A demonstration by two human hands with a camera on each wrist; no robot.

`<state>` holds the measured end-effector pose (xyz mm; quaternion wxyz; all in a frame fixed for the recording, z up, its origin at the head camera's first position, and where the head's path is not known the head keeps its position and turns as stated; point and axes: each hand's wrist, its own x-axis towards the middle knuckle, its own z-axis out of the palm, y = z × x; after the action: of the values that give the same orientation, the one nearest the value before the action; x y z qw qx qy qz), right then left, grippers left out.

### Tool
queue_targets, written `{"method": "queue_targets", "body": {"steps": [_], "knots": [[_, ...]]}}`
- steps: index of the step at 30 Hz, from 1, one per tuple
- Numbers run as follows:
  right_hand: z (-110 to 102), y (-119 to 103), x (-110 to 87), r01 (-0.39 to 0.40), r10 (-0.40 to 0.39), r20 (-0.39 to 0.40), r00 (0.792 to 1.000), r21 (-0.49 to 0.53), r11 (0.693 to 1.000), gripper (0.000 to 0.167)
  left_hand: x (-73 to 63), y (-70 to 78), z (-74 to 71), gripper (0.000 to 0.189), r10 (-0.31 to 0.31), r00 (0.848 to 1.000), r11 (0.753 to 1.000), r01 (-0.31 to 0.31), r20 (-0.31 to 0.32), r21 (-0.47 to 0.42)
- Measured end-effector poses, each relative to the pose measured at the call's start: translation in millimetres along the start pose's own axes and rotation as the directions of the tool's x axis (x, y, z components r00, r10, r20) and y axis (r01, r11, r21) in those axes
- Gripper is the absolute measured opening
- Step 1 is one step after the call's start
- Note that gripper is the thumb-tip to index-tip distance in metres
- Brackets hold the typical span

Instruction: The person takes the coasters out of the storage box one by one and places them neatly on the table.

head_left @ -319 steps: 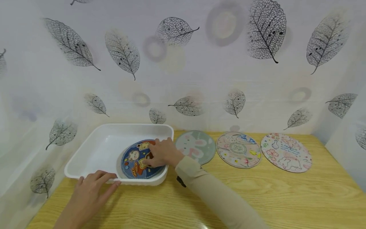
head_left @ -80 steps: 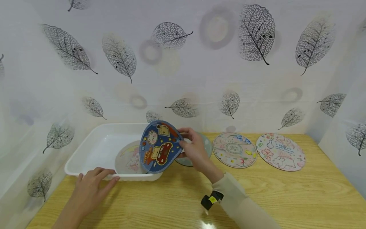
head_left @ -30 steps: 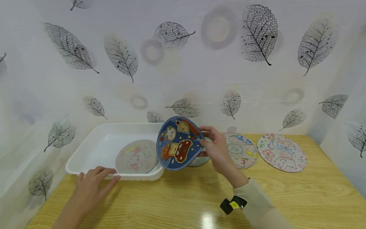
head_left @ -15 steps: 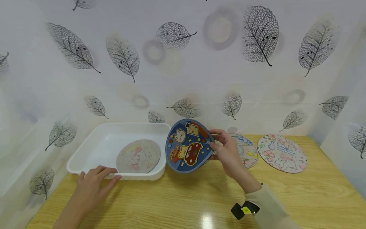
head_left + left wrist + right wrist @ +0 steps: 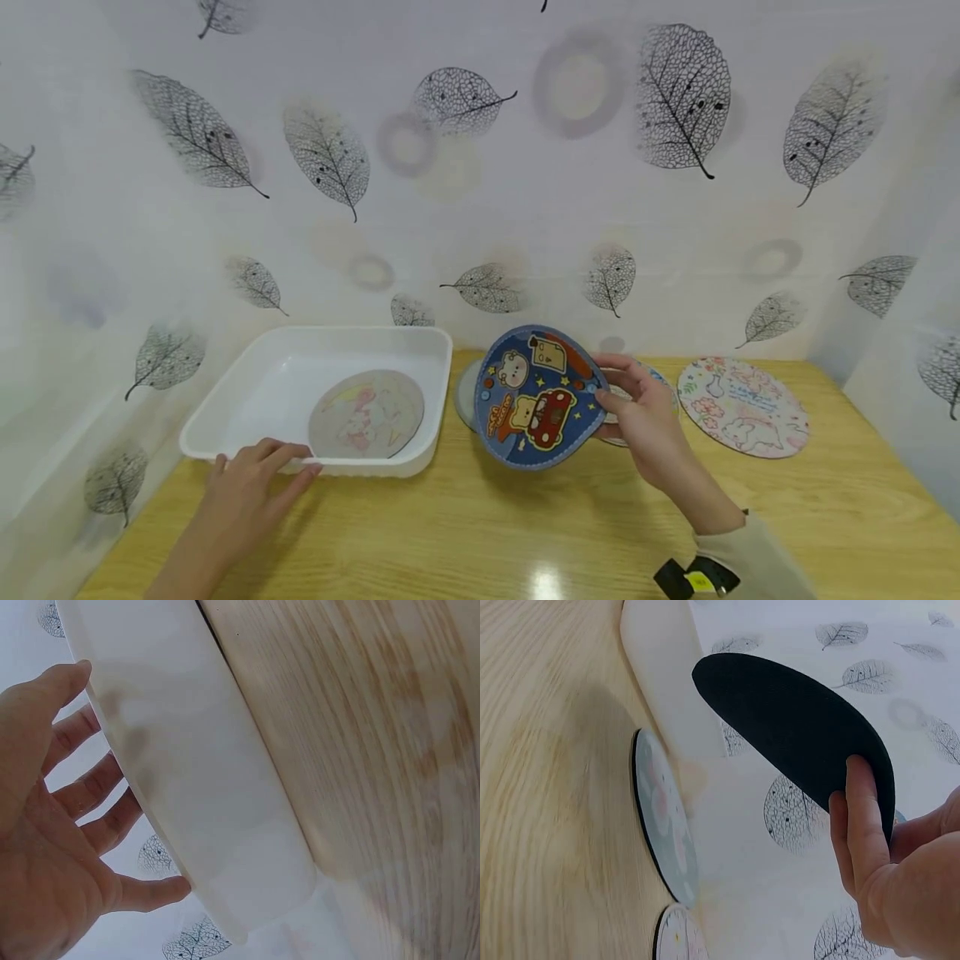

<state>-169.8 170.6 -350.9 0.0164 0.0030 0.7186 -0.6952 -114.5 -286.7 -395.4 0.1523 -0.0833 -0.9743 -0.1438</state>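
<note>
My right hand point(image 5: 648, 412) pinches the right edge of a blue cartoon-printed round mat point(image 5: 534, 417), thumb on the printed face and fingers behind. The mat is bent and tilted, held up off the table; its black back point(image 5: 795, 720) faces the right wrist view. Behind it lies a pale green mat point(image 5: 664, 810), mostly hidden in the head view. My left hand point(image 5: 243, 500) grips the near rim of a white plastic tray point(image 5: 247, 392), fingers over the edge, thumb along the rim. Inside the tray lies a grey-pink round mat point(image 5: 366, 414).
On the wood-grain table point(image 5: 420, 533), a floral round mat point(image 5: 679, 937) lies partly behind my right hand. Farther right is a pink-and-white rabbit mat point(image 5: 742, 407). A leaf-printed sheet point(image 5: 495, 217) hangs along the back and sides.
The blue mat, earlier in the tray on top of the grey-pink one, was lifted out and carried right, past the tray's edge. My left hand stays on the rim.
</note>
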Motion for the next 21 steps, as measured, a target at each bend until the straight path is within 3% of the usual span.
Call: {"method": "queue_targets", "body": {"steps": [10, 21], "knots": [[-44.9, 14.0, -18.6, -0.033, 0.028, -0.060, 0.998, -0.074, 0.997, 0.039, 0.2, 0.4, 2.3, 0.025, 0.009, 1.000, 1.000, -0.008, -0.017, 0.024], [-82.7, 31.6, -33.0, -0.056, 0.053, -0.088, 0.995, -0.033, 0.998, 0.039, 1.4, -0.3, 0.3, 0.023, 0.023, 1.000, 0.999, -0.023, -0.009, 0.023]]}}
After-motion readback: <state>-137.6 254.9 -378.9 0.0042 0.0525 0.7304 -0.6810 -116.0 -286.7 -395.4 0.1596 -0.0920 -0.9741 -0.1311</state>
